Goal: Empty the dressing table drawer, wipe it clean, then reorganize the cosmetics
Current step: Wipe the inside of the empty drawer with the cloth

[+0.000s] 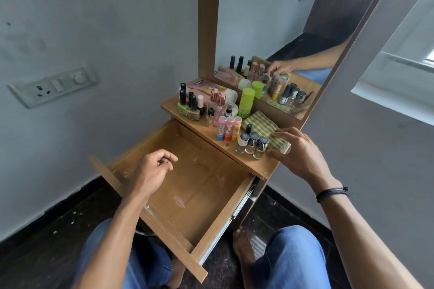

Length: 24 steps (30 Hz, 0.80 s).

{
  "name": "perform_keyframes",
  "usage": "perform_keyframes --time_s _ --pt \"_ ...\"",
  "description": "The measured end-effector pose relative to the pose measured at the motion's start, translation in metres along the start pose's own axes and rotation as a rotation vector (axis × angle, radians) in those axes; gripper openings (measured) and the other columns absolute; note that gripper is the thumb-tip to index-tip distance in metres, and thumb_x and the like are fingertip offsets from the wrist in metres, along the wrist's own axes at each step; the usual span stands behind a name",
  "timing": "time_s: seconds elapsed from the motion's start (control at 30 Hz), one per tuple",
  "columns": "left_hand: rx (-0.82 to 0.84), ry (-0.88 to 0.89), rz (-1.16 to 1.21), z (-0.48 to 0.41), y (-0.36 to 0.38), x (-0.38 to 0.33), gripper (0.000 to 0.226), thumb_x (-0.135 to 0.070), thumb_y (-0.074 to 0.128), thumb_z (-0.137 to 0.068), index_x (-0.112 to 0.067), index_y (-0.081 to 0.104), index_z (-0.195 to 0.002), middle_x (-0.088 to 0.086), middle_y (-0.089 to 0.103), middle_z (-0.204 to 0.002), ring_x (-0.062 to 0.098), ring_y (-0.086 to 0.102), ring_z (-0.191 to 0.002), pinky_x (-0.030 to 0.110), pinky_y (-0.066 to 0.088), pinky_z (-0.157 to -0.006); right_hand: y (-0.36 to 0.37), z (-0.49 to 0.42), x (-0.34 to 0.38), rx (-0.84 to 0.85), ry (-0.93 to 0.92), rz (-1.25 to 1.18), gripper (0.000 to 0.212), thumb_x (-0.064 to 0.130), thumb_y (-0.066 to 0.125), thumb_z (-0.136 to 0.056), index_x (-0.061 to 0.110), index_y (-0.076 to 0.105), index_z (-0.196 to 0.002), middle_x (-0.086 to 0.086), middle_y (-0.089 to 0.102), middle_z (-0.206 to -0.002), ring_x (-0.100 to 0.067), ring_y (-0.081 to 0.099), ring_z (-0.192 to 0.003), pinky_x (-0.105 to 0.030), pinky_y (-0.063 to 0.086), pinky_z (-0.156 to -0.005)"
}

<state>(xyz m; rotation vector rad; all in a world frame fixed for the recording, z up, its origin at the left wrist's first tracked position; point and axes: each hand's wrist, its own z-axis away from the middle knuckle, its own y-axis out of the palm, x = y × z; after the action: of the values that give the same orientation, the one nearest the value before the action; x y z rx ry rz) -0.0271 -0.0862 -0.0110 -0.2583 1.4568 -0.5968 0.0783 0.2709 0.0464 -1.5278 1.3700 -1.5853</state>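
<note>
The drawer (pixel 195 185) is pulled out full, a shallow box of brown wood-grain laminate. Its floor is bare but smeared with pale, glossy smudges, and a metal runner shows along its right side.

The left hand (pixel 150 169) hangs over the drawer's left half with its fingers loosely curled; it holds nothing that I can see.

The cosmetics stand on the wooden top (pixel 211 135) behind the drawer. At the left are squat glass polish bottles (pixel 190 107) with tall black caps, one green and one tan. Behind them lies a pink tube (pixel 211 88) with a white cap. Next come two clear perfume flasks (pixel 217 107) with rose-metal caps, then three slim balm sticks (pixel 229 128) in pink, red and yellow. A matte lime cylinder (pixel 246 102) stands by the mirror (pixel 281 30). Three small clear vials (pixel 252 145) with dark speckled caps stand at the front edge. The labels are too small to read.

A folded cloth (pixel 260 124), woven in green and yellow stripes, lies at the right end, just behind the vials. The right hand (pixel 298 155) rests on the cloth's near end, fingers spread and slightly bent. The forefinger is on top of the cloth and the thumb at its front edge. A black corded band (pixel 331 192) circles that wrist.

A white plastic socket plate (pixel 54 85) sits on the grey wall.
</note>
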Motion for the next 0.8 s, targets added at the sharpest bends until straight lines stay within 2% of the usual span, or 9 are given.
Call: perform_keyframes --time_s 0.1,0.2,0.3,0.37,0.5,0.6,0.67,0.73,0.8 --pt "0.010 0.002 -0.023 0.005 -0.001 -0.003 0.036 0.001 0.049 -0.092 -0.027 0.071 -0.086 -0.003 0.069 -0.079 0.023 0.060 -0.071 0.033 0.044 -0.063 0.002 0.005 0.004 -0.102 0.013 0.015 0.032 0.039 0.076 -0.088 0.030 0.073 -0.119 0.010 0.064 -0.124 -0.021 0.060 -0.113 -0.039 0.055 -0.086" --pt "0.023 -0.008 -0.064 0.009 -0.001 -0.006 0.035 -0.001 0.049 -0.092 -0.029 0.070 -0.086 -0.005 0.069 -0.077 0.020 0.060 -0.070 0.031 0.043 -0.063 -0.001 0.012 0.007 -0.160 0.066 0.038 0.019 0.035 0.071 -0.089 0.029 0.076 -0.107 0.005 0.065 -0.109 -0.027 0.062 -0.099 -0.038 0.053 -0.074" --pt "0.031 -0.021 -0.105 0.011 -0.002 -0.008 0.035 -0.004 0.048 -0.093 -0.030 0.070 -0.085 -0.009 0.069 -0.077 0.020 0.064 -0.074 0.032 0.046 -0.066 -0.008 0.021 0.010 -0.255 0.146 0.040 0.014 0.033 0.065 -0.091 0.022 0.073 -0.095 -0.001 0.067 -0.099 -0.032 0.060 -0.084 -0.034 0.046 -0.065" --pt "0.032 -0.032 -0.134 0.013 -0.003 -0.010 0.033 -0.006 0.048 -0.093 -0.030 0.069 -0.085 -0.012 0.070 -0.077 0.022 0.066 -0.077 0.032 0.047 -0.069 -0.014 0.029 0.011 -0.325 0.221 0.007 0.016 0.031 0.062 -0.090 0.018 0.071 -0.093 -0.005 0.068 -0.097 -0.035 0.059 -0.082 -0.034 0.041 -0.065" --pt "0.029 -0.023 -0.156 0.017 -0.004 -0.014 0.032 -0.008 0.048 -0.094 -0.030 0.069 -0.085 -0.013 0.070 -0.074 0.028 0.067 -0.079 0.037 0.051 -0.069 -0.028 0.047 0.015 -0.440 0.366 -0.176 0.017 0.031 0.063 -0.090 0.016 0.071 -0.092 -0.011 0.070 -0.092 -0.032 0.052 -0.076 -0.034 0.041 -0.068" --pt "0.019 -0.006 -0.148 0.022 -0.006 -0.021 0.030 -0.006 0.052 -0.095 -0.028 0.070 -0.086 -0.009 0.071 -0.081 0.022 0.067 -0.085 0.038 0.054 -0.077 -0.035 0.068 0.024 -0.531 0.450 -0.336 0.020 0.032 0.061 -0.089 0.015 0.070 -0.091 -0.008 0.069 -0.085 -0.033 0.059 -0.082 -0.034 0.043 -0.073" --pt "0.008 0.010 -0.144 0.027 -0.008 -0.023 0.027 -0.006 0.056 -0.095 -0.028 0.070 -0.086 -0.006 0.071 -0.089 0.018 0.066 -0.089 0.032 0.052 -0.073 -0.037 0.087 0.036 -0.609 0.489 -0.458 0.022 0.035 0.057 -0.087 0.017 0.069 -0.091 -0.002 0.065 -0.078 -0.028 0.059 -0.079 -0.032 0.040 -0.073" --pt "-0.049 0.015 -0.157 0.036 -0.010 -0.023 0.024 -0.008 0.060 -0.096 -0.028 0.069 -0.086 -0.007 0.070 -0.092 0.012 0.065 -0.088 0.025 0.044 -0.065 -0.033 0.107 0.050 -0.667 0.485 -0.548 0.020 0.034 0.055 -0.088 0.017 0.065 -0.087 0.003 0.062 -0.073 -0.024 0.057 -0.070 -0.031 0.040 -0.068" --pt "-0.132 0.009 -0.136 0.049 -0.010 -0.018 0.024 -0.008 0.061 -0.096 -0.028 0.070 -0.087 -0.008 0.068 -0.093 0.009 0.063 -0.085 0.021 0.042 -0.064 -0.022 0.126 0.064 -0.656 0.435 -0.626 0.013 0.025 0.059 -0.094 0.016 0.064 -0.086 0.004 0.063 -0.072 -0.020 0.058 -0.065 -0.030 0.044 -0.057"
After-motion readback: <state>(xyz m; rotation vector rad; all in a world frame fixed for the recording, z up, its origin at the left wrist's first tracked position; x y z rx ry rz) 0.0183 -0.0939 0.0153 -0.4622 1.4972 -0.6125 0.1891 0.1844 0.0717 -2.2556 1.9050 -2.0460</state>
